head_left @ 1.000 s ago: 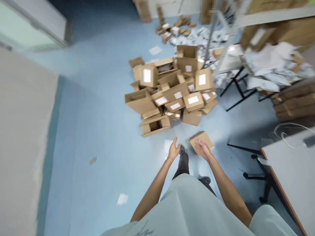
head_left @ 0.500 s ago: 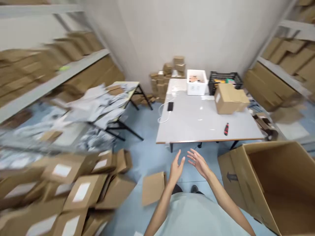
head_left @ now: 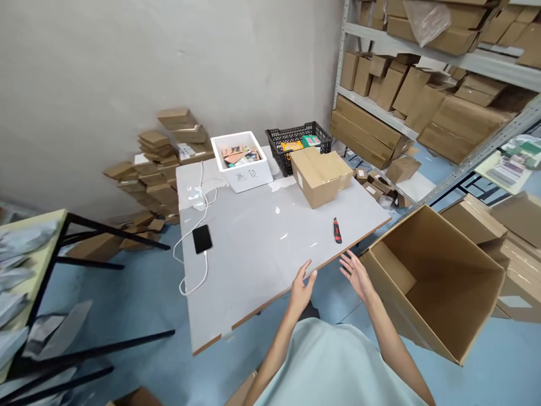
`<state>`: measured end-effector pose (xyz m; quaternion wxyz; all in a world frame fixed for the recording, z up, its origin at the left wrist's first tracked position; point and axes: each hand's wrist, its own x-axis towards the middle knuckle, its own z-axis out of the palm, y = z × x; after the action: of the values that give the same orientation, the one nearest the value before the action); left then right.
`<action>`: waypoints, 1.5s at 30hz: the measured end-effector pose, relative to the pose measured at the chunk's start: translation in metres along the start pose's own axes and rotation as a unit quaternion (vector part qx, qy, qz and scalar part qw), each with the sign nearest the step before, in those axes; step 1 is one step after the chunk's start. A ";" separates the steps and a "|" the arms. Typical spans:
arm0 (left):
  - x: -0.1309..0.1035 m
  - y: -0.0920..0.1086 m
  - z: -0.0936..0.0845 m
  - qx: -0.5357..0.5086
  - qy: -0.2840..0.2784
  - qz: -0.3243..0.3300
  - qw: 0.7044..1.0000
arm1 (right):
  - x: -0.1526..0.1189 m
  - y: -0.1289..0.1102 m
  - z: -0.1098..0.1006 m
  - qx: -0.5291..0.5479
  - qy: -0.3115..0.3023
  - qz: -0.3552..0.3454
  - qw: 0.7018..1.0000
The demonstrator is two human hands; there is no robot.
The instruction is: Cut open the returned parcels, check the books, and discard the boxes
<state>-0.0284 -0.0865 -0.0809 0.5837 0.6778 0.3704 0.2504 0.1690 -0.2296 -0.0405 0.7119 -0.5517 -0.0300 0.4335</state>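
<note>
My left hand (head_left: pixel 302 288) hovers at the front edge of the white table (head_left: pixel 245 242), fingers apart and nothing in it. To its right my right hand (head_left: pixel 355 273) is also held out open and bare, close to the table's edge. A red and black utility knife (head_left: pixel 337 231) lies on the tabletop just beyond my right hand. Farther back sits a closed cardboard box (head_left: pixel 316 177). At the table's left a black phone (head_left: pixel 202 239) lies with a white cable (head_left: pixel 206 270) plugged into it.
A white bin (head_left: pixel 249 175) and a black crate (head_left: pixel 276 153) with packets stand at the table's back. On my right is a large open carton (head_left: pixel 380 293), before shelving (head_left: pixel 376 110) full of boxes. Boxes are piled (head_left: pixel 156 175) behind the table; another table (head_left: pixel 38 225) stands left.
My view has turned to the right and come closer to the white table. Both hands stay open and raised, now at its front edge. The knife and the box lie as before.
</note>
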 end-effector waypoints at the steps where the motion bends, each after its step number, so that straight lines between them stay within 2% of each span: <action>1: 0.013 0.004 -0.003 0.000 -0.010 -0.001 1.000 | 0.011 -0.007 0.004 0.000 0.019 -0.011 1.000; 4: 0.053 0.019 -0.010 -0.002 -0.043 0.010 0.999 | 0.041 -0.028 0.017 0.006 0.061 -0.047 0.997; 7: 0.095 0.036 -0.011 0.002 -0.064 0.020 0.998 | 0.071 -0.045 0.028 0.005 0.076 -0.066 0.995; 11: 0.145 0.055 -0.008 0.017 -0.056 0.025 0.998 | 0.126 -0.067 0.026 -0.038 0.090 -0.077 0.992; 15: 0.183 0.067 -0.004 0.033 -0.021 0.028 0.999 | 0.207 -0.098 0.022 -0.101 0.118 -0.117 0.981; 19: 0.224 0.075 0.003 0.053 0.020 0.010 0.998 | 0.307 -0.137 0.036 -0.179 0.114 -0.172 0.962; 22: 0.265 0.085 0.018 0.079 0.030 0.005 0.996 | 0.381 -0.165 0.051 -0.264 0.109 -0.218 0.933; 25: 0.312 0.099 0.044 0.110 0.018 0.022 0.994 | 0.447 -0.185 0.056 -0.324 0.084 -0.257 0.907; 29: 0.367 0.113 0.087 0.143 -0.006 0.058 0.988 | 0.507 -0.192 0.047 -0.411 0.040 -0.245 0.877; 32: 0.392 0.112 0.111 0.197 -0.011 0.077 0.977 | 0.530 -0.184 0.038 -0.472 0.037 -0.223 0.852; 36: 0.405 0.094 0.123 0.281 0.001 0.053 0.958 | 0.540 -0.170 0.036 -0.493 0.034 -0.238 0.836; 41: 0.408 0.079 0.111 0.309 0.014 0.050 0.950 | 0.535 -0.165 0.038 -0.498 0.034 -0.228 0.836; 45: 0.410 0.081 0.094 0.300 0.038 0.039 0.952 | 0.505 -0.160 0.044 -0.462 0.032 -0.244 0.852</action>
<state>0.3077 0.1789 -0.0585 0.3287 0.8254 0.4239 0.1762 0.5535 0.1299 -0.1134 0.4588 -0.8054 -0.3375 0.1641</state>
